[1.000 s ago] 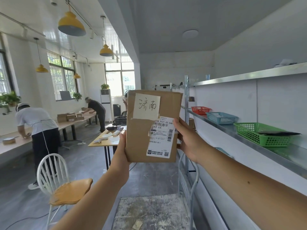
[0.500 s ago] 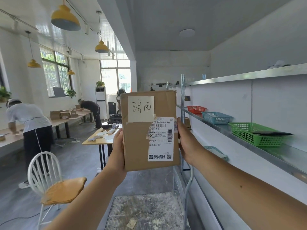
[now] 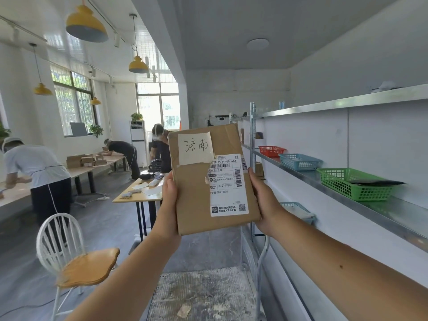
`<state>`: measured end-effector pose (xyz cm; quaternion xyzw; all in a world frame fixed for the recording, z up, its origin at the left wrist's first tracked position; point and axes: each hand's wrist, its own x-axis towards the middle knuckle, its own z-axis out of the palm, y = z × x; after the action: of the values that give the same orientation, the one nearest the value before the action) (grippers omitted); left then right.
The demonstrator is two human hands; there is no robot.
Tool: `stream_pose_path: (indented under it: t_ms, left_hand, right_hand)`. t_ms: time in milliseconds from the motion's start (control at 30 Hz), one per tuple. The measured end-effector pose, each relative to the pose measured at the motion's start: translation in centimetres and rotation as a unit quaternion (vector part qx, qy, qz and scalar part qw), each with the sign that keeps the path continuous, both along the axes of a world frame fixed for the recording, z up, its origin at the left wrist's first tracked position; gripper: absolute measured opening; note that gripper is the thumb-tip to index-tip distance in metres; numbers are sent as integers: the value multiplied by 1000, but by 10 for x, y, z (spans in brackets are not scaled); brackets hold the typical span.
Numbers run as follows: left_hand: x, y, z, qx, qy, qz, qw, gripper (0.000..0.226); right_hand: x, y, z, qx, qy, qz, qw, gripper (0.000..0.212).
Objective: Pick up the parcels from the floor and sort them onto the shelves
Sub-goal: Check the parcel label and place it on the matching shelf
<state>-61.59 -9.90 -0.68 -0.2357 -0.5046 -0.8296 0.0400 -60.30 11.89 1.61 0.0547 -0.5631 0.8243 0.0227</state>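
I hold a flat brown cardboard parcel (image 3: 196, 195) upright at chest height, in the middle of the view. It carries a handwritten paper note near its top and a white shipping label on its right half. My left hand (image 3: 169, 200) grips its left edge and my right hand (image 3: 264, 200) grips its right edge. To the right runs a metal shelf (image 3: 379, 212) with a red basket (image 3: 271, 150), a blue basket (image 3: 300, 161) and a green basket (image 3: 354, 186) that holds a dark flat packet. A higher shelf (image 3: 347, 104) runs above.
A white chair with a wooden seat (image 3: 76, 262) stands at lower left. A metal step platform (image 3: 203, 295) lies below my arms. A wooden table (image 3: 141, 193) stands ahead. Three people work at tables on the left and behind the parcel. Another blue basket (image 3: 298, 210) sits on a lower shelf.
The parcel has tilted slightly, top leaning left, and sits a little lower in view. My view has shifted, so the room appears to move left.
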Motion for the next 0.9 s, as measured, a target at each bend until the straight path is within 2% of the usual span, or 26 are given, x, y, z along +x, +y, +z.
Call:
stream_pose_path:
  t_ms: [67,233,500,600,700,767,900]
  left_hand:
    - [0,2,0,10,-10,-12,1000,97]
    - [-1,5,-1,6,-15,-5,1000,63]
    - [4,9,-1,-1,-8,-13,1000,64]
    - [8,9,-2,0,-30,-15,999,60]
    - [11,10,3,-9,-81,-5,997,49]
    - [14,14,6,-36,-125,-2,991,44]
    - [19,22,6,-62,-158,18,985,63]
  right_hand:
    - [0,1,-3,-7,-4,7,1000,64]
    - [6,1,-9,-31,1,23,999,64]
    - [14,8,-13,-51,2,20,998,58]
    - [17,11,-14,-34,-6,17,999,55]
    - [18,18,-13,-30,-25,15,999,67]
    - [22,23,-9,-41,-40,20,998,60]
    - [33,33,-6,-32,-50,34,998,57]
